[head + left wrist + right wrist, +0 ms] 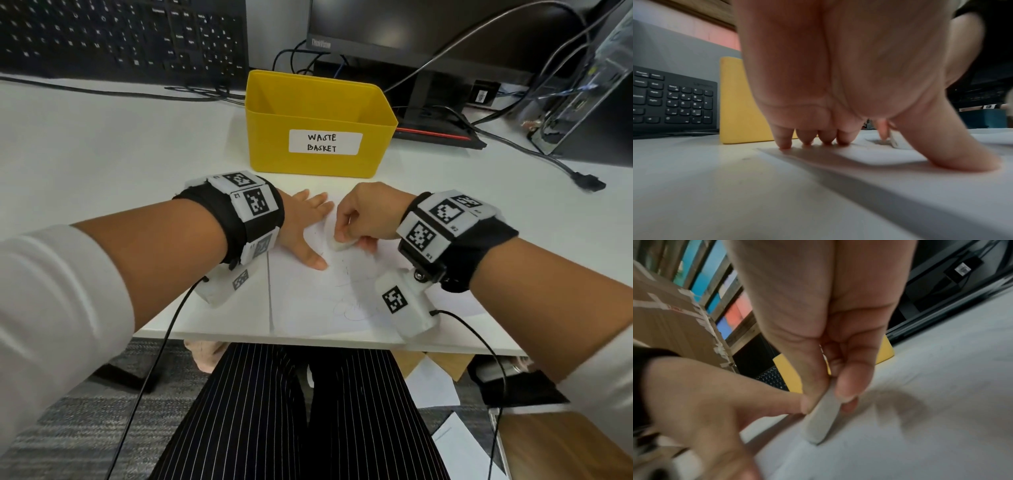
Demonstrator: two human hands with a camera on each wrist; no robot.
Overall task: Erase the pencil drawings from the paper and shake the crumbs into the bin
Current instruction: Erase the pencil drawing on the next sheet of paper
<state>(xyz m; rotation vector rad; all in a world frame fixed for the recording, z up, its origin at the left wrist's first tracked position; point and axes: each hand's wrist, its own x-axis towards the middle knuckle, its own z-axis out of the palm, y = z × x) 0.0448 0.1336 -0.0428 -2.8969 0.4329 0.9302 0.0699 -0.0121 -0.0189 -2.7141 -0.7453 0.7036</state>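
Note:
A white sheet of paper [308,301] with faint pencil scribbles [349,305] lies at the desk's front edge. My left hand [305,222] lies flat on its upper left part, fingers [785,139] spread and pressing it down. My right hand [363,219] pinches a white eraser [340,244] between thumb and fingers, with its lower end on the paper [900,426] just right of the left thumb. The eraser [822,418] stands tilted in the right wrist view. A yellow bin [318,126] labelled "WASTE BASKET" stands open just behind the paper.
A black keyboard [120,34] leans at the back left. Behind the bin stand a monitor base [435,113] and loose cables [513,144]. The desk's front edge [308,339] runs just under the paper, above my lap.

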